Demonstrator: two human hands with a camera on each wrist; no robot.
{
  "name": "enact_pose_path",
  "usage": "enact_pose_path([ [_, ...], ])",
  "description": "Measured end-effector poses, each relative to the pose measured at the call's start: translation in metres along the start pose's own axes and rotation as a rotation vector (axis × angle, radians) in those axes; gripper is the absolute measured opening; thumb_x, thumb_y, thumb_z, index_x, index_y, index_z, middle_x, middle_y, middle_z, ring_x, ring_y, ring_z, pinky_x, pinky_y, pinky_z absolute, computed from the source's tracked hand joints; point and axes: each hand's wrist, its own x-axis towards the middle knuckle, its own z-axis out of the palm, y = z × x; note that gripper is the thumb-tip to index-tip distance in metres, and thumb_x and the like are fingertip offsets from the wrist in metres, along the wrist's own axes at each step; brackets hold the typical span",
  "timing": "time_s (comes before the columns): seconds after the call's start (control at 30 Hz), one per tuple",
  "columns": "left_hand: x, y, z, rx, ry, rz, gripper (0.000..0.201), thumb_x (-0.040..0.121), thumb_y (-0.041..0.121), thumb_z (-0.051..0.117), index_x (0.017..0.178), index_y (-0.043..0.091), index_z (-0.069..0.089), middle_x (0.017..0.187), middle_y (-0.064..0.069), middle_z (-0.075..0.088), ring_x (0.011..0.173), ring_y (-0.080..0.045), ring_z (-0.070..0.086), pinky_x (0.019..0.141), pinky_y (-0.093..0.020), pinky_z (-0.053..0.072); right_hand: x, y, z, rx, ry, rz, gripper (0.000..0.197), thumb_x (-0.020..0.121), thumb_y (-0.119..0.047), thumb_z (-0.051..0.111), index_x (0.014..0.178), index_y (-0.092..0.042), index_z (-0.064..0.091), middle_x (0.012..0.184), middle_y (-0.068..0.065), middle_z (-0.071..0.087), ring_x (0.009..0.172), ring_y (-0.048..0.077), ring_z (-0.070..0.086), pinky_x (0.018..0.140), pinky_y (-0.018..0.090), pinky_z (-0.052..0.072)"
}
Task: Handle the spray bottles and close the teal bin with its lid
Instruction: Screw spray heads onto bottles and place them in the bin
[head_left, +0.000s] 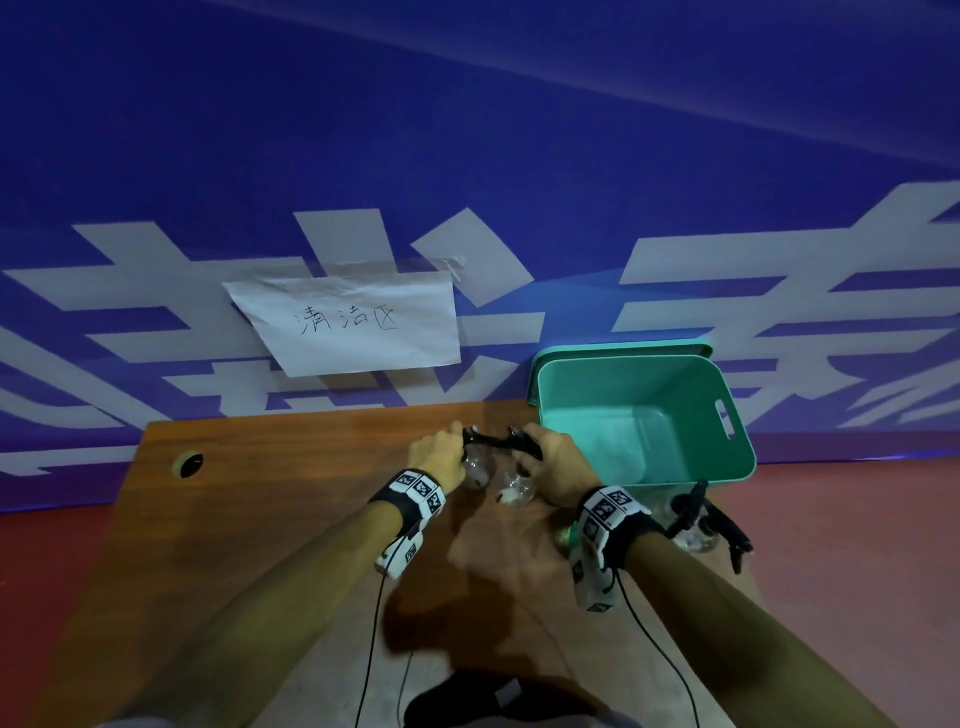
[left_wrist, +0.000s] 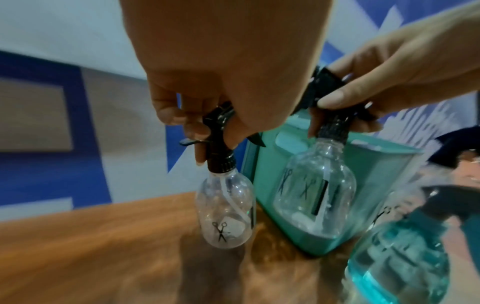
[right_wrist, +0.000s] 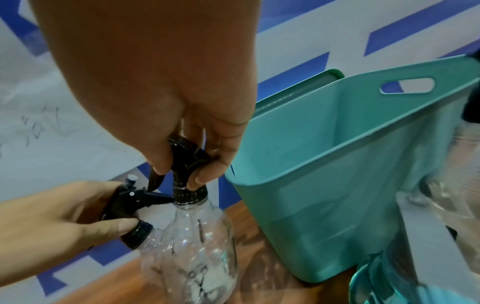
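Left hand (left_wrist: 221, 67) is gripping the black trigger head of a small clear bottle (left_wrist: 225, 209), fingers curled round its neck; bottle is hanging upright over the brown table (head_left: 291, 467). Right hand (right_wrist: 166, 86) is holding a second clear bottle (right_wrist: 194, 253) the same way, grip closed round its sprayer. The two bottles are hanging side by side, sprayer heads touching. Teal bin (head_left: 727, 441) is sitting open just right of the hands, at the table's far right corner. Its lid (head_left: 618, 349) is standing behind it against the blue wall (head_left: 467, 130). More spray bottles (head_left: 696, 530) are standing near the right wrist, one bluish (left_wrist: 400, 261). Paper sign (head_left: 348, 322) is taped to the wall.
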Motion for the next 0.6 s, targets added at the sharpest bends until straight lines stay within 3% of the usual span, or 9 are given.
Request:
enact_pose_path([
  [0.07, -0.006, 0.008, -0.019, -0.037, 0.087, 0.055, 0.028, 0.097, 0.023, 0.053, 0.121, 0.016, 0.041, 0.1, -0.006, 0.066, 0.085, -0.029, 0.066, 0.073, -0.039, 0.053, -0.005, -0.001, -0.013, 0.091, 0.081, 0.013, 0.018, 0.089, -0.023, 0.071, 0.105, -0.017, 0.067, 0.093, 0.005, 0.073, 0.082, 0.023, 0.067, 0.079, 0.034, 0.056],
  [0.17, -0.017, 0.03, -0.055, -0.071, 0.194, 0.186, 0.028, 0.102, 0.033, 0.047, 0.122, 0.014, 0.042, 0.093, -0.007, 0.065, 0.079, -0.029, 0.065, 0.064, -0.037, 0.05, -0.017, -0.004, -0.048, 0.182, 0.199, 0.028, 0.019, 0.092, -0.02, 0.073, 0.108, -0.01, 0.07, 0.089, 0.001, 0.073, 0.078, 0.018, 0.066, 0.073, 0.028, 0.05],
  [0.27, -0.022, 0.061, -0.089, -0.061, 0.274, 0.285, 0.03, 0.102, 0.038, 0.046, 0.12, 0.014, 0.043, 0.09, -0.008, 0.063, 0.077, -0.031, 0.061, 0.061, -0.036, 0.04, -0.033, -0.004, -0.094, 0.335, 0.283, 0.053, 0.015, 0.096, -0.019, 0.069, 0.109, -0.013, 0.068, 0.09, 0.003, 0.076, 0.076, 0.013, 0.074, 0.07, 0.021, 0.056],
  [0.37, -0.019, 0.093, -0.108, -0.081, 0.29, 0.326, 0.033, 0.102, 0.039, 0.047, 0.122, 0.014, 0.041, 0.086, -0.005, 0.059, 0.073, -0.029, 0.058, 0.059, -0.037, 0.042, -0.043, 0.006, -0.131, 0.319, 0.391, 0.111, 0.015, 0.098, -0.019, 0.066, 0.113, -0.017, 0.065, 0.087, 0.002, 0.076, 0.07, 0.004, 0.075, 0.071, 0.024, 0.062],
  [0.43, -0.016, 0.112, -0.11, -0.07, 0.247, 0.36, 0.034, 0.102, 0.037, 0.048, 0.125, 0.013, 0.041, 0.083, -0.005, 0.057, 0.073, -0.031, 0.06, 0.06, -0.038, 0.045, -0.043, 0.022, -0.143, 0.175, 0.417, 0.16, 0.023, 0.096, -0.02, 0.065, 0.118, -0.019, 0.065, 0.093, 0.005, 0.076, 0.078, 0.017, 0.076, 0.075, 0.037, 0.064],
  [0.5, -0.012, 0.129, -0.105, -0.039, 0.188, 0.386, 0.034, 0.102, 0.036, 0.049, 0.126, 0.012, 0.043, 0.087, -0.009, 0.062, 0.079, -0.034, 0.064, 0.063, -0.039, 0.049, -0.041, 0.037, -0.148, 0.019, 0.339, 0.217, 0.023, 0.093, -0.018, 0.065, 0.116, -0.018, 0.064, 0.1, 0.012, 0.073, 0.088, 0.032, 0.072, 0.079, 0.046, 0.061],
  [0.6, -0.004, 0.15, -0.087, 0.014, 0.103, 0.409, 0.032, 0.101, 0.035, 0.052, 0.123, 0.012, 0.047, 0.097, -0.012, 0.068, 0.088, -0.036, 0.066, 0.068, -0.04, 0.052, -0.038, 0.062, -0.144, -0.092, 0.216, 0.236, 0.018, 0.089, -0.016, 0.066, 0.107, -0.016, 0.064, 0.103, 0.015, 0.071, 0.094, 0.036, 0.068, 0.083, 0.044, 0.058],
])
